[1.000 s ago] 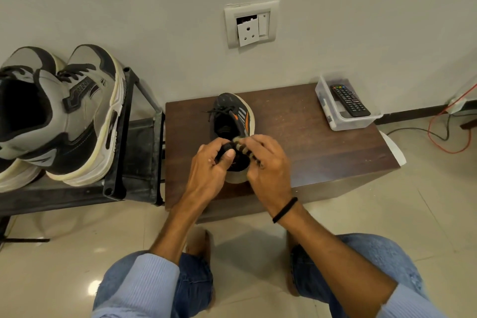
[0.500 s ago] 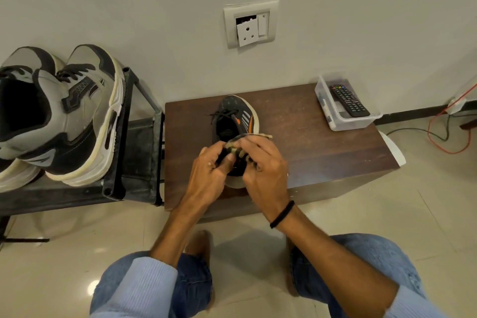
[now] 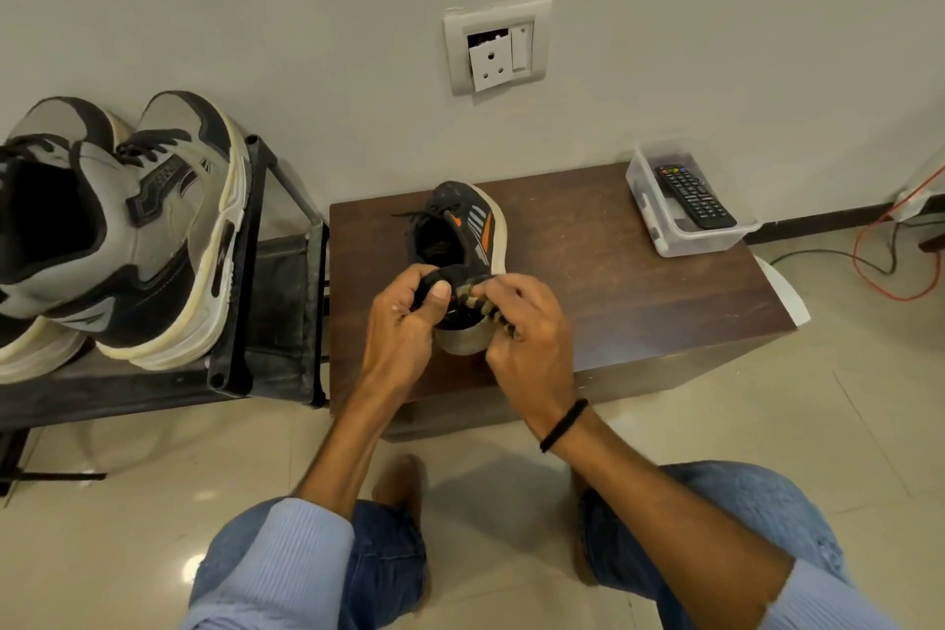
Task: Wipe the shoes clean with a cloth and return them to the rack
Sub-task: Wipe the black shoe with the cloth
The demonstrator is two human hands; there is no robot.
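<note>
Left hand clamps heel of black, orange-striped running shoe; right hand pinches bunched striped cloth. Best, likely: brace firmly, rub heel collar in short strokes.

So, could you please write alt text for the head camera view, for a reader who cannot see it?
A person's left hand grips the heel of a black and orange shoe on a low wooden table, while the right hand holds a striped cloth against it. Grey sneakers sit on the rack at left.

black-orange shoe, striped cloth
</note>
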